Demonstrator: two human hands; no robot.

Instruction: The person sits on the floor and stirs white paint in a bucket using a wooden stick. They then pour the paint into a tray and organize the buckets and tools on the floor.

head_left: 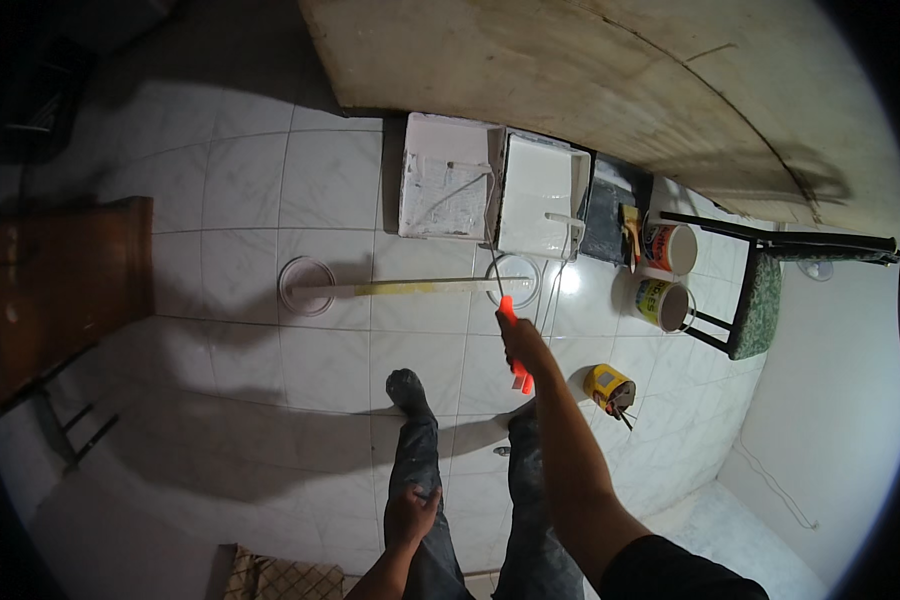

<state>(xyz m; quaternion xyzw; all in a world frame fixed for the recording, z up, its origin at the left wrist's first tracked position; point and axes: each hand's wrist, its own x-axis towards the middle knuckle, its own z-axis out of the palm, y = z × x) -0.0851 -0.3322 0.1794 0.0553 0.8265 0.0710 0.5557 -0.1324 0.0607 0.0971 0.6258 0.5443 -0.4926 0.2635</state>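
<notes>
My right hand (523, 343) is closed around the orange handle (508, 304) of a paint roller. Its thin wire frame (496, 262) runs up toward the paint trays; where the roller end lies, I cannot make out surely. Low in the picture, my left hand (413, 515) rests on my left knee, holding nothing. Ahead are a paint-smeared tray (417, 200) and, touching its right side, a tray of white paint (535, 185). A small white roller (564, 219) lies at that tray's right edge.
A long pale strip (400, 287) lies across two round lids (304, 300). Right of the trays are a paintbrush (630, 228), two paint buckets (675, 250), a yellow can (608, 385) and a chair (757, 295). A wooden piece of furniture (65, 280) stands left; a large board (570, 70) overhangs the trays.
</notes>
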